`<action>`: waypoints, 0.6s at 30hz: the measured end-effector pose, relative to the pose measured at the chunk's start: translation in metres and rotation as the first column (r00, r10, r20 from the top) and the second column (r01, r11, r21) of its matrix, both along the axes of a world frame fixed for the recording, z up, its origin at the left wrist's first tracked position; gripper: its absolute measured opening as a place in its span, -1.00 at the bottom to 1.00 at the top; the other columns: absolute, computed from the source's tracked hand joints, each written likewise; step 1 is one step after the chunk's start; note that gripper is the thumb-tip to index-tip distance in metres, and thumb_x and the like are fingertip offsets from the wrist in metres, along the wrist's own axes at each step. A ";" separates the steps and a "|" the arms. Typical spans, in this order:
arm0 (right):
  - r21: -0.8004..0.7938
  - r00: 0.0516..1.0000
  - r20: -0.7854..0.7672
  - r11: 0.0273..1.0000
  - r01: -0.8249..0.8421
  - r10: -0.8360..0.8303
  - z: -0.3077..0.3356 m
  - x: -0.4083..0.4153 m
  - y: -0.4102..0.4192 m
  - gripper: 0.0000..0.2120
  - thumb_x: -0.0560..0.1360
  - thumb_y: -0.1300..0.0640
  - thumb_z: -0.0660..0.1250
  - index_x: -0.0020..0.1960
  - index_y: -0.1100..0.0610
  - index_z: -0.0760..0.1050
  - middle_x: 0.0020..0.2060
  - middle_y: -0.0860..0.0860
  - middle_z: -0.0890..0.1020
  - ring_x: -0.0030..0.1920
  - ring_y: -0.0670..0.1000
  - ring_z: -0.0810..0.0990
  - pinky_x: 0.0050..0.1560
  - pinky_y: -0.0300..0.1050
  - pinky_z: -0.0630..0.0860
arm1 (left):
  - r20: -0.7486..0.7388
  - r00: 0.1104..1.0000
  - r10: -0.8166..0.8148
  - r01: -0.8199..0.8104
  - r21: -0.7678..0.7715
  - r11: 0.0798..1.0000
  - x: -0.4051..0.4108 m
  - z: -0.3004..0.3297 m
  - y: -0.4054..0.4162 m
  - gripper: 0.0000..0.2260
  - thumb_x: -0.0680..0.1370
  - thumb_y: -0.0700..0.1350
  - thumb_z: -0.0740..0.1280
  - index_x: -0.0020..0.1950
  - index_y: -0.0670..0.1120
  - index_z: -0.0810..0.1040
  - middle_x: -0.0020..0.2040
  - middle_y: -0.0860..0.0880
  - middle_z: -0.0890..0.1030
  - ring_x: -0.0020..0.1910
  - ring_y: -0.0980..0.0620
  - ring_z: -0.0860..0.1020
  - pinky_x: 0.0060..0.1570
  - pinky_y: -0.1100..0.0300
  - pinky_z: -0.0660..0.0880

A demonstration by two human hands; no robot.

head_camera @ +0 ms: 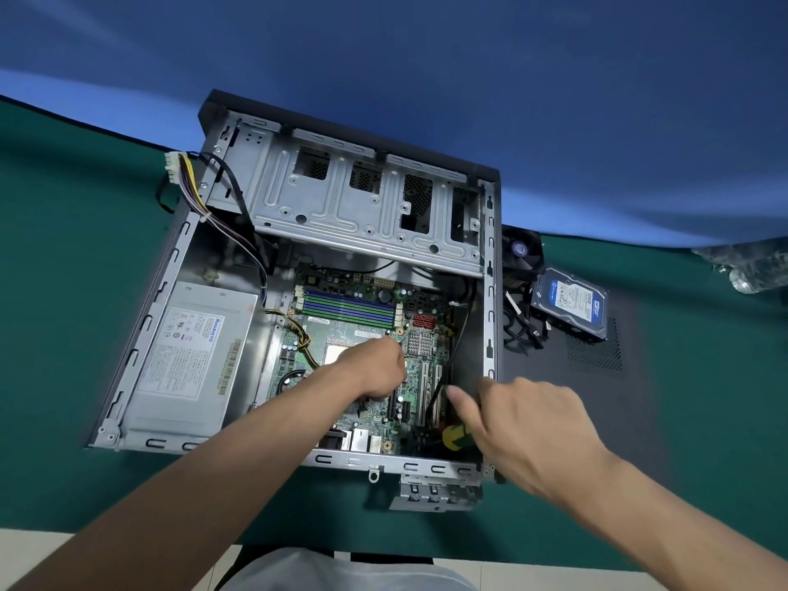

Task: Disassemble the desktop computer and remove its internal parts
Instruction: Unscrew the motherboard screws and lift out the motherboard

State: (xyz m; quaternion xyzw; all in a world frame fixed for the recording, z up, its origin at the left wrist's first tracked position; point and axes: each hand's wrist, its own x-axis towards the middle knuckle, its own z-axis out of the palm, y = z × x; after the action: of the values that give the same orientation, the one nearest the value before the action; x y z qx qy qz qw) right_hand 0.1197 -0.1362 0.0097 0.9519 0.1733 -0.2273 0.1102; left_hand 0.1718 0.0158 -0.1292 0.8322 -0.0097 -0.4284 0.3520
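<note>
On the green table: open computer case (128,364), steel, heavy and stiff, sharp edges. Power supply (192,356) sits left inside, dense; lift by its body. Motherboard (362,330) in the middle, thin and fragile; hold by the edges, not the chips. Hard drive (571,302) already out, right of case. Left hand (375,368) curled on the board, grip hidden. Right hand (524,424) relaxed above the screwdriver (454,437), holding nothing.

Blurred blue brand word on power supply (187,356) label, unreadable
</note>
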 end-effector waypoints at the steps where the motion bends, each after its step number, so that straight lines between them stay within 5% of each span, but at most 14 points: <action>1: 0.052 0.998 -0.054 0.998 0.038 -0.035 0.000 0.001 -0.003 -0.62 0.60 -0.22 -0.12 -0.16 0.03 0.23 -0.46 -0.07 0.30 -0.39 0.10 0.35 -0.36 -0.05 0.24 | -0.004 1.000 -0.002 0.002 -0.004 1.000 0.000 0.000 0.000 -0.85 0.55 -0.23 0.18 -0.13 -0.12 0.53 -0.26 -0.07 0.50 -0.35 -0.02 0.43 -0.35 0.19 0.36; 5: 0.167 0.974 -0.206 0.977 0.133 -0.098 0.005 0.004 -0.007 -0.78 0.53 -0.15 0.15 0.02 -0.04 0.21 -0.18 -0.08 0.37 -0.25 0.06 0.41 -0.24 -0.09 0.27 | 0.001 1.000 -0.015 0.015 -0.013 1.000 0.000 -0.002 0.000 -0.85 0.55 -0.23 0.18 -0.15 -0.10 0.51 -0.26 -0.07 0.48 -0.33 -0.02 0.44 -0.33 0.18 0.37; 9: 0.103 0.988 -0.132 0.991 0.090 -0.076 0.003 0.002 -0.003 -0.67 0.57 -0.28 -0.02 -0.09 -0.01 0.19 -0.38 -0.06 0.40 -0.37 0.08 0.40 -0.35 -0.05 0.26 | 0.006 1.000 -0.017 0.017 -0.011 1.000 -0.001 -0.003 0.000 -0.85 0.55 -0.21 0.20 -0.11 -0.16 0.56 -0.24 -0.07 0.52 -0.29 -0.02 0.47 -0.26 0.15 0.40; 12: 0.193 0.959 -0.270 0.970 0.147 -0.092 0.004 0.004 0.002 -0.85 0.54 0.00 0.18 0.05 -0.06 0.22 -0.08 -0.04 0.43 -0.18 0.10 0.50 -0.26 -0.09 0.29 | 0.017 1.000 -0.025 0.025 -0.010 1.000 0.000 -0.004 0.000 -0.85 0.54 -0.22 0.20 -0.19 -0.09 0.50 -0.25 -0.06 0.46 -0.29 -0.01 0.45 -0.26 0.15 0.39; 16: 0.205 0.971 -0.209 0.966 0.156 -0.113 0.005 0.001 0.002 -0.81 0.59 -0.13 0.09 0.10 -0.05 0.27 0.00 -0.07 0.45 -0.09 0.11 0.55 -0.16 -0.06 0.39 | 0.011 1.000 -0.028 0.028 -0.016 0.999 0.000 -0.005 -0.001 -0.84 0.53 -0.23 0.19 -0.19 -0.06 0.48 -0.28 -0.05 0.43 -0.32 0.00 0.42 -0.30 0.17 0.36; 18: 0.257 0.954 -0.271 0.946 0.198 -0.126 0.003 0.000 0.001 -0.86 0.58 0.01 0.15 0.11 -0.05 0.27 0.05 -0.09 0.39 -0.13 0.07 0.52 -0.15 -0.08 0.44 | 0.013 0.999 -0.036 0.036 -0.013 0.999 -0.001 -0.005 -0.001 -0.84 0.53 -0.23 0.18 -0.20 -0.06 0.47 -0.28 -0.05 0.42 -0.34 0.00 0.41 -0.32 0.18 0.36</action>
State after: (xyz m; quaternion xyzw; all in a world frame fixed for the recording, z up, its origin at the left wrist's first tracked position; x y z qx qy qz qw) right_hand 0.1196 -0.1349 0.0130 0.9325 0.1368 -0.3271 -0.0683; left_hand 0.1713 0.0148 -0.1346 0.8323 -0.0297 -0.4292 0.3495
